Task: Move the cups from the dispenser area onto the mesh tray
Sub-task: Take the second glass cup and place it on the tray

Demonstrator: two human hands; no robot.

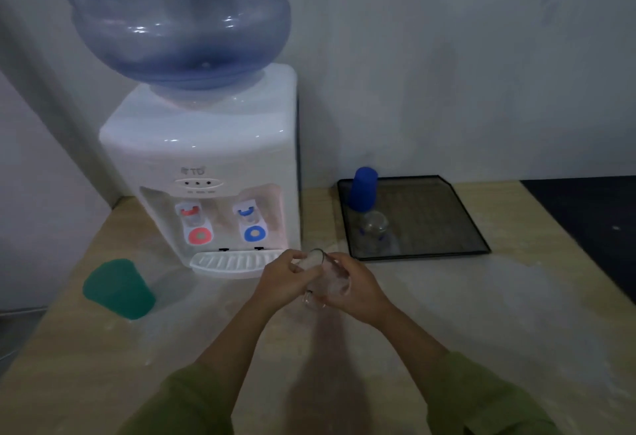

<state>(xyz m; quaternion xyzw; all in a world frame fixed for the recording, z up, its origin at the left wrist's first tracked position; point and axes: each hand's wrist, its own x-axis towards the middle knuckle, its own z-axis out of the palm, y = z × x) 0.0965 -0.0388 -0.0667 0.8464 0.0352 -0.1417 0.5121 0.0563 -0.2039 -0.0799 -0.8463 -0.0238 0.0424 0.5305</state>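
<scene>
A clear glass cup (321, 278) is held above the table, tilted, between both hands in front of the dispenser's drip tray (234, 262). My left hand (284, 279) grips its left side and my right hand (354, 291) wraps its right side. The black mesh tray (447, 221) lies to the right of the dispenser. On its left part stand an upside-down blue cup (362, 190) and, just in front of that, an upside-down clear glass (375, 228). A green cup (118, 288) stands upside down on the table, left of the dispenser.
The white water dispenser (203, 166) with a large blue bottle (179, 18) stands against the wall at the back left. The pale wooden table (481, 314) ends at a dark edge on the right (592, 214).
</scene>
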